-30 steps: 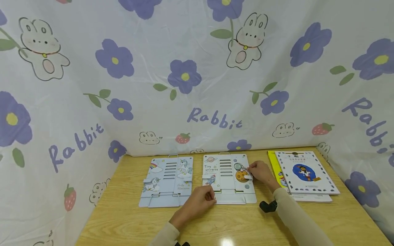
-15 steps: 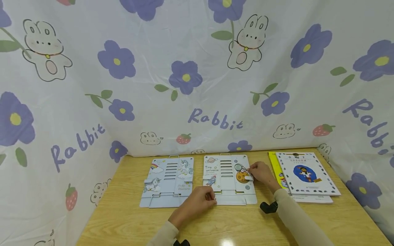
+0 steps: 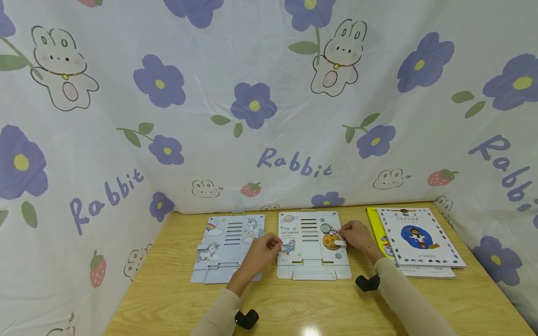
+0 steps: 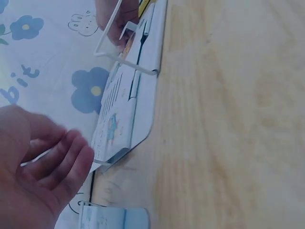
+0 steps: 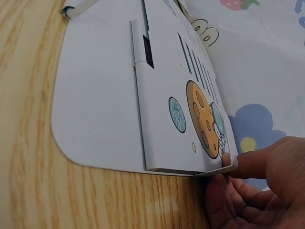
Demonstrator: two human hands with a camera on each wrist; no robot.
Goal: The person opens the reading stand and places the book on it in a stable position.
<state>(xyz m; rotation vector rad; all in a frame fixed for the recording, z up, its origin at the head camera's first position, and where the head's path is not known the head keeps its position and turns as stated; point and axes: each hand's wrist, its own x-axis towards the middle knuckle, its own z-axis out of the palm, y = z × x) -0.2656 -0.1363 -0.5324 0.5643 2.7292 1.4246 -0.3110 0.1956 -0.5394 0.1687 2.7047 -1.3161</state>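
Observation:
A white metal book stand (image 3: 309, 252) printed "Tiny universe" lies low on the table in front of me. My right hand (image 3: 357, 235) pinches its right edge beside the side clip (image 3: 339, 243); in the right wrist view the thumb (image 5: 252, 164) is at the upper side and the fingers are below. At the stand's left edge is my left hand (image 3: 262, 252), its fingers loosely bent. In the left wrist view those fingertips (image 4: 86, 155) overlap the left side clip (image 4: 101, 162). A pale blue unicorn book stand (image 3: 220, 256) lies to the left, partly covered by my left hand and wrist.
Several books (image 3: 420, 238), one with a yellow cover, are stacked at the right of the wooden table (image 3: 328, 308). Behind and at both sides hangs a white cloth (image 3: 252, 56) with rabbits and purple flowers. The universe stand's wire support (image 4: 126, 62) sticks out at its front.
My left hand has moved up from the lower left front of the universe stand to the middle of its left edge. The right hand keeps its place at the right edge.

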